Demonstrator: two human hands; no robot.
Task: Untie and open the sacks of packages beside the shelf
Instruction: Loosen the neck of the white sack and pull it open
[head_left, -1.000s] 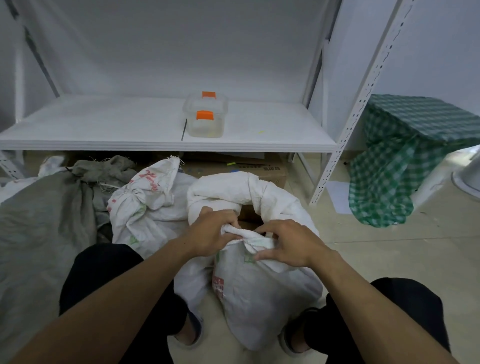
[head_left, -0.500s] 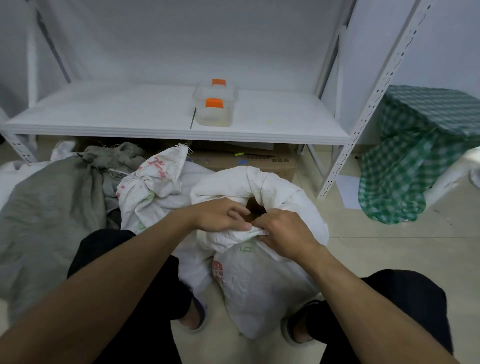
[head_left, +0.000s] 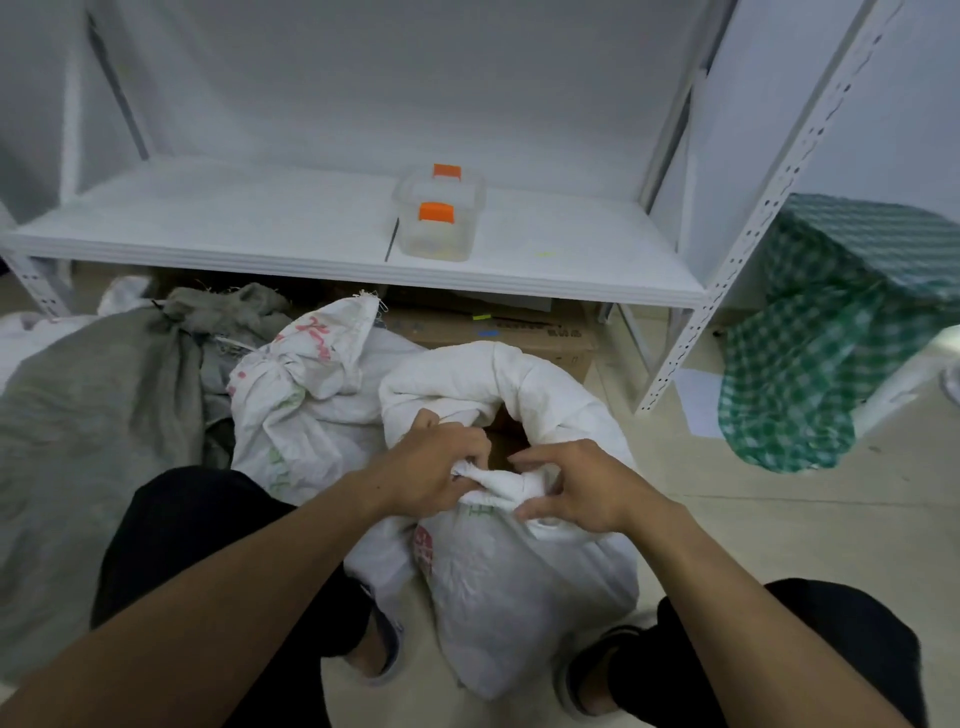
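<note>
A white woven sack stands on the floor between my knees. Its neck is twisted into a knot. My left hand pinches the left side of the knot. My right hand grips the right side with curled fingers. Just behind it another white sack has its rim rolled down, with something brown inside. Left of that lies a tied white sack with red print. A grey sack slumps at far left.
A white metal shelf stands ahead with a clear box with orange clips on it. Cardboard boxes lie beneath the shelf. A green checked cloth drapes over something at right. Tiled floor stretches to the right.
My hands have drawn slightly apart on the knot, so the twisted neck now shows between them. The camera has moved closer and tilted up a little.
</note>
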